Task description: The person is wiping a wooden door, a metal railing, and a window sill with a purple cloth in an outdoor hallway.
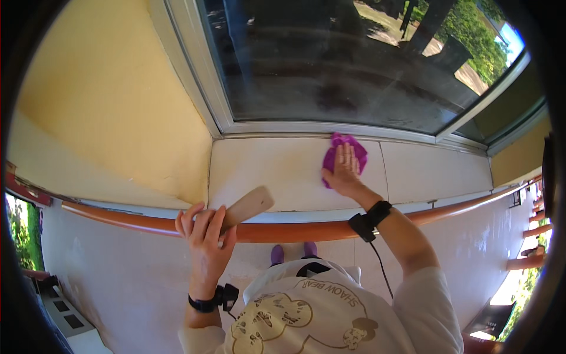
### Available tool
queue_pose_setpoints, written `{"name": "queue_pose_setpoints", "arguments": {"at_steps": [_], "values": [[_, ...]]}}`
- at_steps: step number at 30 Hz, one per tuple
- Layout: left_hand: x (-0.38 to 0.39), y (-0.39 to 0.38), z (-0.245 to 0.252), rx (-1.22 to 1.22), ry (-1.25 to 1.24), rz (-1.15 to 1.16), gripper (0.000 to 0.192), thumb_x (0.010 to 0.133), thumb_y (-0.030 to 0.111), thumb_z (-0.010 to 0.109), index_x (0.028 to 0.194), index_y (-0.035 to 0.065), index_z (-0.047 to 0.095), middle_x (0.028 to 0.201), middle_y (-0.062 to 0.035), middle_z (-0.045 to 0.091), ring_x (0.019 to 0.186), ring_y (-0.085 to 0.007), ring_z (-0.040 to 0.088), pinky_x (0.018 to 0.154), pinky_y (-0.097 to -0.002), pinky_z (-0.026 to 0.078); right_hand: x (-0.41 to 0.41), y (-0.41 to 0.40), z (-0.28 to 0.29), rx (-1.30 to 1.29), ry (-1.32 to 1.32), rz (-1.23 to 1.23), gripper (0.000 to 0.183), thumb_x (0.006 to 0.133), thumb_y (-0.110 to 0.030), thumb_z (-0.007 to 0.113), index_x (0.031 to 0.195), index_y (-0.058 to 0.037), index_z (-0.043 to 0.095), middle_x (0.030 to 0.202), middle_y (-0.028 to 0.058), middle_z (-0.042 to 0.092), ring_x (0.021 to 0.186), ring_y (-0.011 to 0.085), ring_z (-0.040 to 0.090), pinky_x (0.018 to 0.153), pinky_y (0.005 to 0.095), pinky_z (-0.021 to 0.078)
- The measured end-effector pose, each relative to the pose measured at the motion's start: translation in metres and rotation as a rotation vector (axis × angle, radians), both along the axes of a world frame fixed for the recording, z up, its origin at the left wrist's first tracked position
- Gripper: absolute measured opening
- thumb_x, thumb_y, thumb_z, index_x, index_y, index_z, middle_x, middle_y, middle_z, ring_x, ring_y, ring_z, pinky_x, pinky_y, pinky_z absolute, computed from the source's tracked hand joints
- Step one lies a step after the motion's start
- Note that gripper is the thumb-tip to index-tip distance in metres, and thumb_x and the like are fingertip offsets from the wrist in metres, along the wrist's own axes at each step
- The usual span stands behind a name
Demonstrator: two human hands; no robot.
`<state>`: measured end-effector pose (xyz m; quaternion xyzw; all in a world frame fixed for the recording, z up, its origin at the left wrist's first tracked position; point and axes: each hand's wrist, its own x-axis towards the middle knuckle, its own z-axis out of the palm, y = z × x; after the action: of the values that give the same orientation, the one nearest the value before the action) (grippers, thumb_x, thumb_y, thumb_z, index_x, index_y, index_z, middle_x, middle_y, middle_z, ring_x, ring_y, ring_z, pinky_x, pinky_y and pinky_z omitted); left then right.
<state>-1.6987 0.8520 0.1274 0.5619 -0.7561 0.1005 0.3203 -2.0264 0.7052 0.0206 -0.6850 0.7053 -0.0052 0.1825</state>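
My right hand (346, 175) lies flat on a crumpled purple cloth (340, 140), fingers together, pressing it against the white tiled window sill (269, 170). The cloth's far edge reaches the foot of the metal window frame (283, 127). In my left hand (206, 241), held above the orange handrail (292, 232), is a flat beige bar (251, 203) with a rounded end and a small dark mark. My fingers wrap its near end and hide that part. The bar points up and right over the sill's front edge.
Behind the sill stands a dark glass pane (327, 75) reflecting trees. A yellow wall (110, 110) flanks it on the left. The handrail runs across in front of my body, above the pale floor (128, 270). A thin black cable (384, 270) hangs from my right wrist strap.
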Motion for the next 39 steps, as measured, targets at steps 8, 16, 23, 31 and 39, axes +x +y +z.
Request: {"name": "queue_pose_setpoints", "arguments": {"at_steps": [8,16,23,31,39], "values": [[0.010,0.064,-0.029,0.085,0.191,0.257,0.044,0.068,0.006,0.072,0.110,0.0027,0.064,0.100,-0.0093,0.058,0.107,-0.0321,0.051,0.101,-0.0545,0.029,0.166,-0.025,0.009,-0.056,-0.091,0.498,0.087,0.089,-0.046,0.046,0.148,0.0050,0.009,0.157,0.0234,0.001,0.146,0.0366,-0.001,0.116,0.0499,0.0031],[0.003,0.064,-0.016,0.052,0.165,0.315,0.045,0.068,0.006,0.072,0.112,0.0023,0.062,0.100,-0.0095,0.058,0.106,-0.0324,0.052,0.101,-0.0554,0.030,0.213,-0.002,-0.002,-0.200,-0.161,0.936,0.072,0.089,-0.037,0.049,0.145,0.0032,0.027,0.154,0.0209,0.020,0.145,0.0326,0.013,0.116,0.0469,0.0132],[0.022,0.080,-0.024,0.019,0.193,0.377,0.042,0.069,0.005,0.072,0.109,0.0003,0.063,0.101,-0.0111,0.058,0.104,-0.0332,0.053,0.100,-0.0544,0.032,0.045,0.009,0.006,-0.099,-0.408,1.044,0.070,0.079,-0.013,0.061,0.144,-0.0060,0.036,0.152,0.0145,0.029,0.144,0.0287,0.021,0.116,0.0479,0.0181],[0.014,0.065,-0.025,0.068,0.238,0.239,0.043,0.069,0.005,0.072,0.111,0.0008,0.062,0.100,-0.0099,0.058,0.097,-0.0304,0.055,0.099,-0.0523,0.034,0.051,-0.012,-0.008,-0.229,-0.194,0.683,0.072,0.088,-0.034,0.053,0.146,-0.0007,0.027,0.154,0.0209,0.018,0.144,0.0365,0.016,0.113,0.0521,0.0173],[-0.039,-0.024,0.010,0.114,0.170,-0.110,0.040,0.075,0.006,0.071,0.114,0.0041,0.061,0.102,-0.0094,0.056,0.098,-0.0286,0.053,0.099,-0.0496,0.034,0.126,0.012,0.008,-0.145,-0.577,0.892,0.060,0.082,-0.026,0.061,0.135,-0.0035,0.046,0.148,0.0173,0.035,0.139,0.0340,0.029,0.112,0.0472,0.0260]]}}
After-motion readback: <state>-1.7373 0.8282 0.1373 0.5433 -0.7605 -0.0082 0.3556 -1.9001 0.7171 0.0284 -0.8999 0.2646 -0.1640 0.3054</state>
